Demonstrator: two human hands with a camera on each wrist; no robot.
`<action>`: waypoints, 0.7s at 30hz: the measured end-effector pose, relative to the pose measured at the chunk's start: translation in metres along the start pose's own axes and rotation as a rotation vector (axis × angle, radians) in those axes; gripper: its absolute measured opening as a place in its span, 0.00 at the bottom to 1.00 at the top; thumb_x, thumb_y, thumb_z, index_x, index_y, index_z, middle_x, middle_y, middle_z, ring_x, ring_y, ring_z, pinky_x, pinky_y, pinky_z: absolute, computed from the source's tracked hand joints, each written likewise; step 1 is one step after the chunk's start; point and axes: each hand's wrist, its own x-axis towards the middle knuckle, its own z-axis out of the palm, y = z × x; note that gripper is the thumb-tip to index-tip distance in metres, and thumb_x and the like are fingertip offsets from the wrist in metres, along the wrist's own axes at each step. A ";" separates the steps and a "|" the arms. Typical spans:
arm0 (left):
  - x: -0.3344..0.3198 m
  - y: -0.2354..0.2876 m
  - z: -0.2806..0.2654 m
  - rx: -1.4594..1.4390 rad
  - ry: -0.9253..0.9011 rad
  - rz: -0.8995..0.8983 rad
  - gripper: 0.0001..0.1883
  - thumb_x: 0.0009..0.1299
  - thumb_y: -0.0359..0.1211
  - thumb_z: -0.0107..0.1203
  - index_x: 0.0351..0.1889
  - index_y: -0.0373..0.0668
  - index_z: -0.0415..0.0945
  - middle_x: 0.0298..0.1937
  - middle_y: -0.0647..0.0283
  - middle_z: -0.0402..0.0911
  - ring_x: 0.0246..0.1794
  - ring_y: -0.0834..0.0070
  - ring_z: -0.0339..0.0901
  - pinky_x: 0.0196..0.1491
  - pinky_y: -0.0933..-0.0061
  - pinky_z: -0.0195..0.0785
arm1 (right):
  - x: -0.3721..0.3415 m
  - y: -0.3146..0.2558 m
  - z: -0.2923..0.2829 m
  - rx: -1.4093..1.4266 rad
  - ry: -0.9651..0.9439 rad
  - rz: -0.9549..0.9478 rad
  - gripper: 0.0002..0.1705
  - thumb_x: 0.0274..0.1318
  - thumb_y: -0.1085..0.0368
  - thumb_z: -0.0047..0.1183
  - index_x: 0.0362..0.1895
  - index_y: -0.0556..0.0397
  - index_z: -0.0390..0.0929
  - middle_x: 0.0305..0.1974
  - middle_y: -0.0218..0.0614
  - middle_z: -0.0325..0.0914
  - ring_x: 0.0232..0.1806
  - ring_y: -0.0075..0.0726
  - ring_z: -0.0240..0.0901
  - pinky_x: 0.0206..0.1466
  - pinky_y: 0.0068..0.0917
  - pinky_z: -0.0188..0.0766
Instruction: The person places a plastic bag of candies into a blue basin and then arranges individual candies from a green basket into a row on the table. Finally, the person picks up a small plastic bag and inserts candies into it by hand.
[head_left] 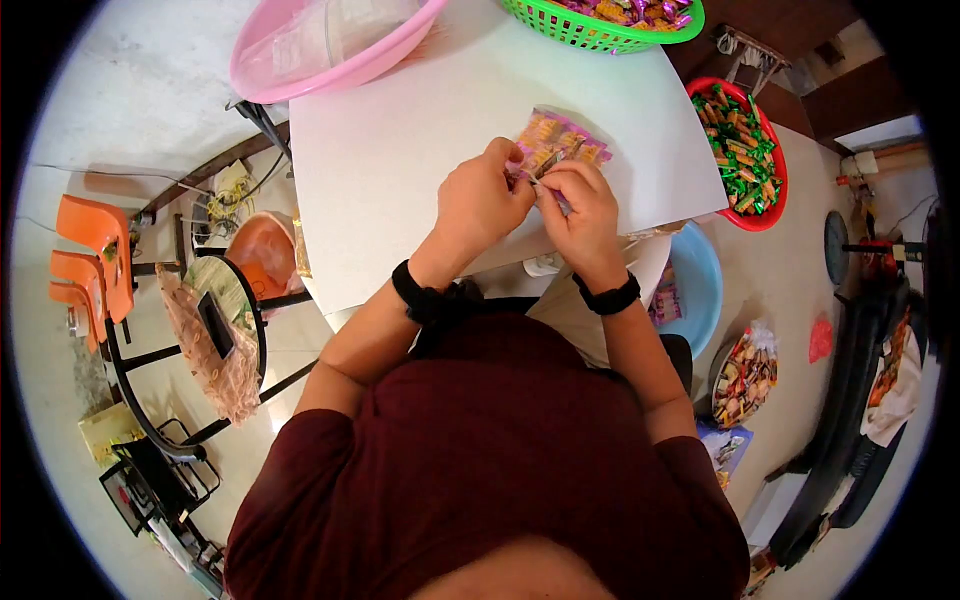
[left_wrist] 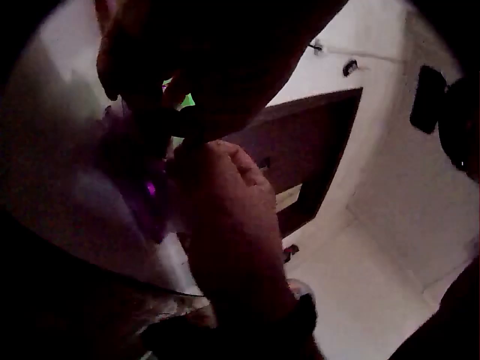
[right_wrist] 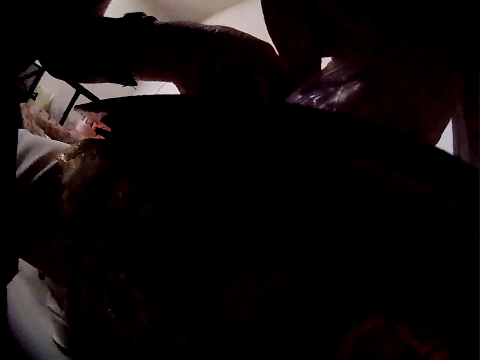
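Note:
A clear plastic bag with purple printing [head_left: 548, 132], with yellowish snack pieces showing through, lies on the white table [head_left: 400, 190]. At its near edge my left hand [head_left: 476, 202] pinches the plastic, its fingers curled inward. Close beside it, my right hand [head_left: 584, 222] pinches the same edge between thumb and forefinger, and the fingertips of both hands nearly meet. The left wrist view is dim, with the purple bag [left_wrist: 142, 184] beside the hands. Most of the right wrist view is black; a shiny purplish patch of the bag [right_wrist: 326, 91] shows near the top.
A pink basin [head_left: 375, 70] with clear plastic bags stands at the back left, and a green basket [head_left: 600, 38] of purple-wrapped snacks at the back. Right of the table are a red basin [head_left: 778, 190] of green-wrapped snacks and a blue basin [head_left: 705, 290]. Orange chairs [head_left: 95, 230] stand left.

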 end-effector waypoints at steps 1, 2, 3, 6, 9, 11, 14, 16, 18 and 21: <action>-0.002 0.000 0.003 0.090 0.048 0.061 0.13 0.60 0.34 0.56 0.42 0.40 0.74 0.28 0.54 0.81 0.26 0.58 0.80 0.29 0.62 0.72 | -0.001 0.002 0.001 0.003 -0.003 0.004 0.04 0.47 0.72 0.60 0.28 0.55 0.77 0.34 0.38 0.77 0.37 0.47 0.74 0.41 0.37 0.70; -0.003 -0.002 0.007 0.180 0.097 0.123 0.12 0.60 0.34 0.56 0.41 0.41 0.74 0.29 0.54 0.81 0.26 0.58 0.80 0.29 0.62 0.72 | -0.001 0.003 0.002 0.006 -0.004 0.007 0.04 0.47 0.72 0.60 0.29 0.55 0.77 0.34 0.38 0.77 0.37 0.48 0.74 0.42 0.38 0.70; -0.004 -0.002 0.009 0.270 0.146 0.185 0.11 0.60 0.33 0.56 0.40 0.43 0.75 0.31 0.55 0.81 0.26 0.57 0.79 0.29 0.61 0.72 | 0.000 0.003 0.002 -0.006 -0.010 -0.003 0.04 0.47 0.72 0.59 0.29 0.55 0.77 0.35 0.38 0.78 0.38 0.48 0.74 0.42 0.38 0.70; -0.005 0.002 0.011 0.347 0.142 0.189 0.09 0.59 0.33 0.57 0.37 0.44 0.74 0.30 0.57 0.80 0.26 0.57 0.79 0.28 0.60 0.72 | 0.001 0.003 0.000 -0.028 -0.019 -0.025 0.04 0.48 0.71 0.58 0.29 0.55 0.77 0.35 0.39 0.78 0.39 0.49 0.74 0.43 0.39 0.70; -0.002 -0.002 0.014 0.285 0.204 0.248 0.08 0.60 0.33 0.56 0.35 0.45 0.73 0.28 0.58 0.79 0.25 0.57 0.79 0.26 0.58 0.71 | 0.002 0.004 -0.002 -0.022 -0.025 -0.036 0.03 0.49 0.71 0.57 0.30 0.55 0.75 0.34 0.40 0.78 0.38 0.49 0.74 0.43 0.40 0.69; 0.000 0.002 0.014 0.328 0.170 0.243 0.07 0.60 0.33 0.56 0.34 0.45 0.73 0.28 0.58 0.79 0.25 0.57 0.78 0.26 0.58 0.71 | 0.004 0.005 -0.003 -0.022 -0.040 -0.042 0.03 0.50 0.71 0.55 0.30 0.55 0.74 0.33 0.40 0.77 0.38 0.50 0.73 0.43 0.40 0.69; 0.004 0.003 0.017 0.378 0.167 0.299 0.08 0.59 0.33 0.57 0.34 0.44 0.71 0.27 0.57 0.78 0.22 0.57 0.77 0.22 0.58 0.70 | 0.005 0.006 -0.008 -0.040 -0.088 -0.029 0.03 0.50 0.72 0.53 0.31 0.55 0.73 0.31 0.40 0.77 0.39 0.51 0.73 0.42 0.41 0.69; 0.007 0.003 0.020 0.395 0.173 0.328 0.08 0.59 0.32 0.57 0.33 0.44 0.70 0.26 0.56 0.77 0.20 0.57 0.77 0.20 0.58 0.70 | 0.005 0.007 -0.009 -0.062 -0.124 -0.001 0.03 0.50 0.72 0.52 0.31 0.56 0.72 0.33 0.41 0.77 0.39 0.52 0.73 0.43 0.42 0.69; 0.009 0.005 0.021 0.402 0.168 0.326 0.08 0.59 0.32 0.58 0.32 0.44 0.69 0.27 0.56 0.77 0.20 0.57 0.77 0.20 0.59 0.70 | 0.005 0.006 -0.009 -0.055 -0.119 0.007 0.03 0.50 0.72 0.52 0.31 0.56 0.72 0.36 0.43 0.76 0.40 0.53 0.73 0.43 0.42 0.69; 0.009 -0.002 0.016 0.258 0.129 0.399 0.11 0.58 0.31 0.59 0.39 0.43 0.72 0.31 0.55 0.77 0.26 0.56 0.79 0.25 0.59 0.72 | 0.008 0.004 -0.006 -0.016 -0.054 0.002 0.03 0.52 0.72 0.52 0.32 0.58 0.72 0.41 0.45 0.75 0.41 0.55 0.73 0.44 0.43 0.70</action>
